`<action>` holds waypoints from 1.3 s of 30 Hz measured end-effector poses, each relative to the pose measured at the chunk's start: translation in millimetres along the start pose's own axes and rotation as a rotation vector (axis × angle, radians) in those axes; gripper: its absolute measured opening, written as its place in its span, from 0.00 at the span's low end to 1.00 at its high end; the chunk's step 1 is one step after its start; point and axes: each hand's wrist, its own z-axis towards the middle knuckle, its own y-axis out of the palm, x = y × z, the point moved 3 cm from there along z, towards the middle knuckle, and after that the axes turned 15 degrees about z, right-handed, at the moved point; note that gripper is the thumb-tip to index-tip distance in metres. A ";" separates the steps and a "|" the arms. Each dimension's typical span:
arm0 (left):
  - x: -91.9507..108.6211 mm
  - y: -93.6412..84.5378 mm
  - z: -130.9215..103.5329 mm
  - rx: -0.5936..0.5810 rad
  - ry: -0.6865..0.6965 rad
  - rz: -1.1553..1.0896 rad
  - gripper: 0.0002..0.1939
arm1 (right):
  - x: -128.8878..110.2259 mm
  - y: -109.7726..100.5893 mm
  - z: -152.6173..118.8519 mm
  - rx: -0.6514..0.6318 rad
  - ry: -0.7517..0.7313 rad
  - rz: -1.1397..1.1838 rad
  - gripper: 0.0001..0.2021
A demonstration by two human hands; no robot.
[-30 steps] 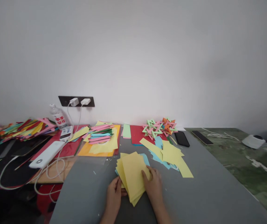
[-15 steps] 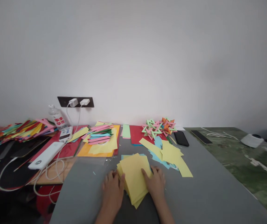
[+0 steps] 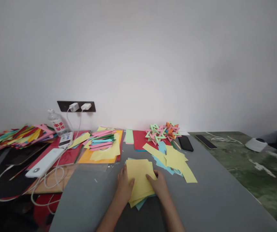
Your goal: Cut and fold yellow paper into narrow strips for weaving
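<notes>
A stack of yellow paper sheets (image 3: 140,180) lies between my two hands on the grey table, its edges uneven. Blue-green paper (image 3: 141,203) sticks out beneath its lower edge. My left hand (image 3: 124,184) grips the left side, thumb on top and the fingers along the edge. On the opposite side my right hand (image 3: 159,183) holds the stack the same way, thumb on the top sheet. Beyond it, loose yellow pieces (image 3: 177,158) overlap blue paper (image 3: 163,164), with the white loop of a partly covered object (image 3: 177,172) showing.
Paper star models (image 3: 156,132) stand on red paper (image 3: 139,138) by the wall. Folded colored strips (image 3: 102,141) lie at the back left, near a power bank (image 3: 45,162), white cables (image 3: 33,193) and a bottle (image 3: 58,124). A black phone (image 3: 186,143) rests back right.
The yellow stack has turned to lie straighter. Both hands have shifted with it, the left one up and to the right. More blue-green paper shows underneath.
</notes>
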 end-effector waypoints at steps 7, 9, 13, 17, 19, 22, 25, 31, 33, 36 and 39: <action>1.8 2.1 -9.5 0.000 0.024 -0.116 0.37 | -8.1 -7.3 16.0 -0.258 0.357 0.179 0.09; 1.9 0.9 -10.5 -0.001 0.012 -0.133 0.38 | -7.2 -6.9 13.9 -0.297 0.409 0.200 0.09; -0.3 -0.3 -14.2 0.000 0.014 -0.156 0.37 | -9.8 -2.0 8.8 -0.332 0.335 0.177 0.08; -7.3 2.4 -18.5 0.037 -0.021 -0.195 0.37 | -27.6 -0.6 4.6 -0.326 0.096 0.234 0.13; -11.6 -0.6 -18.7 0.115 -0.113 -0.192 0.42 | -37.4 -0.9 0.2 -0.369 0.051 0.322 0.16; -9.1 -15.0 -15.9 0.180 -0.201 -0.257 0.43 | -48.6 -1.8 -7.7 -0.420 0.066 0.469 0.19; 11.7 -34.9 -10.1 0.047 -0.030 -0.420 0.27 | -57.4 -1.7 -12.9 -0.407 0.001 0.487 0.18; 37.9 -60.7 -0.2 0.171 0.072 -0.502 0.26 | -58.1 -0.1 -11.5 -0.226 -0.150 0.346 0.21; 37.3 -59.4 3.3 0.187 0.039 -0.494 0.29 | -53.7 -0.5 -9.5 -0.202 -0.148 0.387 0.25; 37.0 -54.7 6.8 0.128 0.035 -0.504 0.34 | -47.9 0.9 -7.5 -0.242 -0.100 0.428 0.25; 38.5 -48.8 8.0 0.079 0.042 -0.518 0.33 | -49.5 6.1 -7.7 -0.307 -0.092 0.407 0.17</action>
